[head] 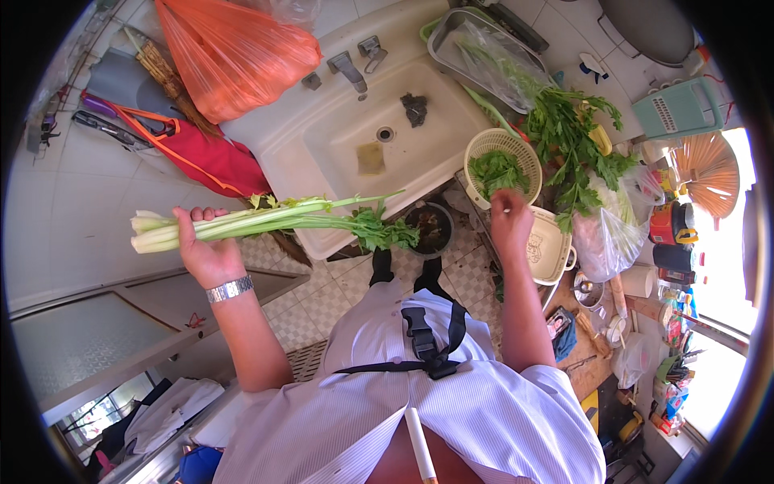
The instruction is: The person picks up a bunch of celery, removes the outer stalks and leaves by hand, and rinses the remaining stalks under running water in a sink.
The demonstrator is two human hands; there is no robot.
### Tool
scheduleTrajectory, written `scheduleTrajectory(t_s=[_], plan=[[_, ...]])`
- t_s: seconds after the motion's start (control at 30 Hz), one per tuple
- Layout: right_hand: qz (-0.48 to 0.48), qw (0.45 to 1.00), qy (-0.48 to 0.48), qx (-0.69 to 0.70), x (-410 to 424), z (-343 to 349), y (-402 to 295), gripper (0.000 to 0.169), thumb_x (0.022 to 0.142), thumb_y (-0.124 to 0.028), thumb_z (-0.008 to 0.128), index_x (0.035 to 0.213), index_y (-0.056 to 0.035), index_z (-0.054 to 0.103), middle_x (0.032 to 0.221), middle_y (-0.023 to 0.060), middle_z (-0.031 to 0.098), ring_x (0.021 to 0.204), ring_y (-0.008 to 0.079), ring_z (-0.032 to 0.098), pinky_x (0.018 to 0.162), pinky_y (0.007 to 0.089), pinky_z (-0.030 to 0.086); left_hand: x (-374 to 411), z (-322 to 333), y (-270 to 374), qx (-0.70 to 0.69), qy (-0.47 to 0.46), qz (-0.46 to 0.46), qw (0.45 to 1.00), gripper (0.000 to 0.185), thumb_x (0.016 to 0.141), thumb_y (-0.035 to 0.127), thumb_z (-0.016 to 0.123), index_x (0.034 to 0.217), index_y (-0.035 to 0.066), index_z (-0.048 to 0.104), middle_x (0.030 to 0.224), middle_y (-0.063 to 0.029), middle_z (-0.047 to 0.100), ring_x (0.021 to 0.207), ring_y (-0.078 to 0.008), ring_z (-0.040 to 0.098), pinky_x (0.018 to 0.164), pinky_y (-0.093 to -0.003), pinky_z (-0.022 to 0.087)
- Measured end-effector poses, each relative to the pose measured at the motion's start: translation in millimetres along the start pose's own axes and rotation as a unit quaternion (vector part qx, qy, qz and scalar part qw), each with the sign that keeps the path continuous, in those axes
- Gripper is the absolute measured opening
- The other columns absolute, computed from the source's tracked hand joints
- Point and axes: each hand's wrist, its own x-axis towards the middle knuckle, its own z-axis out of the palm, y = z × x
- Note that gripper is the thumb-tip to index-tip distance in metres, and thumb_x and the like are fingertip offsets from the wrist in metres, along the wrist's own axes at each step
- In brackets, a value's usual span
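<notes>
My left hand (208, 248) grips a bunch of celery (260, 227) near its pale root ends. The green stalks stretch to the right, and their leafy tops hang over the floor by the sink's front edge. Over the near rim of a cream plastic colander (473, 192) is my right hand (511, 221), its fingers curled; whether they hold anything is unclear. Torn celery leaves (499, 170) lie in the colander. Right below the colander sits a cream handled basin (547, 254) with a printed drawing, partly hidden by my right forearm.
The sink (326, 163) holds a yellowish sponge pad (370, 159) and a dark scourer (414, 109). Below its front edge stands a waste bucket (430, 230). More leafy celery (562, 133) spills from a metal tray (444, 45). An orange plastic bag (242, 60) occupies the sink's back left.
</notes>
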Motion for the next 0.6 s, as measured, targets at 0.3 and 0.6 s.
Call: scheduleTrajectory(t_s=[0.3,0.6], plan=[[-0.060,0.991,-0.005,-0.122,88.3,0.0,90.4,0.030,0.089,-0.016,0.073,0.117,-0.0088,0.079,0.102,0.0164,0.076,0.088,0.0331,0.072,0.085,0.0399,0.057,0.9,10.9,-1.5,-0.014,-0.020,-0.015,1.000,0.024,0.101,0.028,0.073,0.100,0.012,0.056,0.083,0.0004,0.051,0.079,-0.0177,0.048,0.084,-0.0395,0.047],[0.042,0.986,0.060,0.151,15.2,-87.4,-20.1,0.014,0.091,-0.007,0.075,0.104,-0.0032,0.077,0.092,0.0052,0.075,0.081,0.0131,0.067,0.074,0.0272,0.053,9.4,-4.2,5.4,-0.017,0.032,-0.009,0.999,0.024,0.102,0.028,0.072,0.101,0.012,0.056,0.082,0.0000,0.048,0.078,-0.0186,0.046,0.083,-0.0394,0.047]])
